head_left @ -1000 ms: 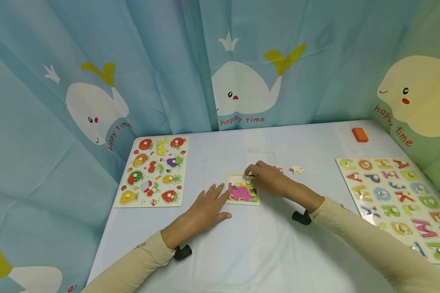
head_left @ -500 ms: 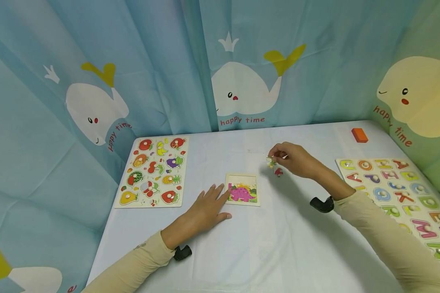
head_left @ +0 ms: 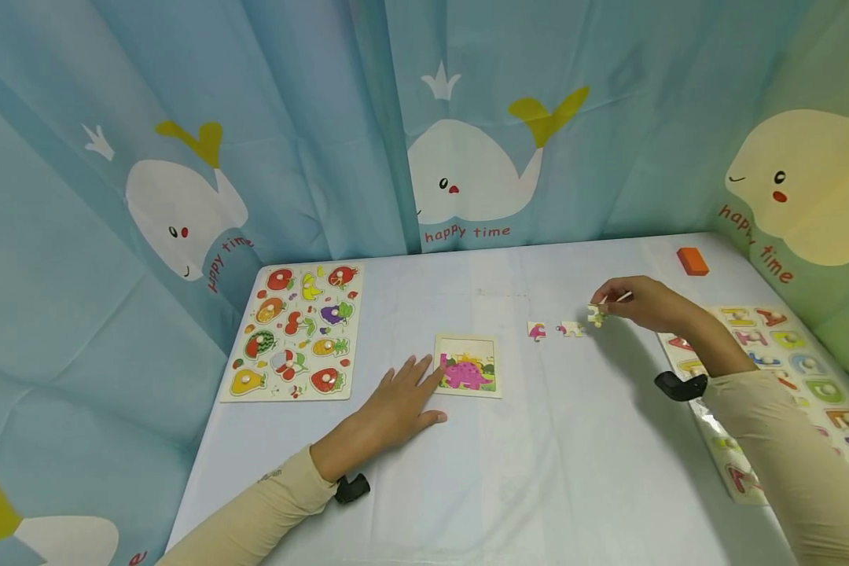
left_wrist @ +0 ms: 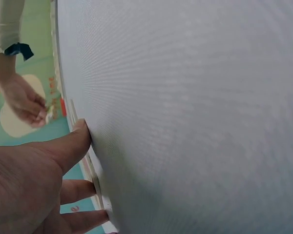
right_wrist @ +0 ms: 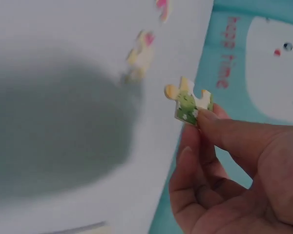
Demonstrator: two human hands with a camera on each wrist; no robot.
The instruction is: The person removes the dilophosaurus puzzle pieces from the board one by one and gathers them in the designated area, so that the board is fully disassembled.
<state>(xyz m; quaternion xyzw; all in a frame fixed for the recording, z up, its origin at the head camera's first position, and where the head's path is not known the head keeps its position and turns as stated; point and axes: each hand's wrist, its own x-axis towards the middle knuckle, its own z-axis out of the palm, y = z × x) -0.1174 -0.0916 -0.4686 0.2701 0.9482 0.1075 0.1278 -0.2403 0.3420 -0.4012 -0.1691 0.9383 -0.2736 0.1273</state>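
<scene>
Between thumb and fingers, my right hand [head_left: 644, 303] pinches a green and cream jigsaw piece [right_wrist: 188, 103] above the table. Left of it on the table lie two loose pieces, a white and pink jigsaw piece [head_left: 571, 329] and a pink jigsaw piece [head_left: 536, 330]. My left hand [head_left: 394, 405] lies flat with spread fingers, its fingertips touching the left edge of a small puzzle tray [head_left: 467, 339]. Inside that tray, a pink dinosaur picture [head_left: 465, 373] fills the lower part, while the upper part shows bare backing.
A fruit peg board [head_left: 293, 334] lies at the left side of the table. On the right is an alphabet peg board [head_left: 757, 338], partly covered by my right arm. An orange block [head_left: 692, 261] sits near the back right corner. Whale-print curtains [head_left: 311, 141] hang behind the table.
My right hand has moved away from the tray to the right, carrying the green and cream jigsaw piece past the two loose pieces. The left hand has stayed in place.
</scene>
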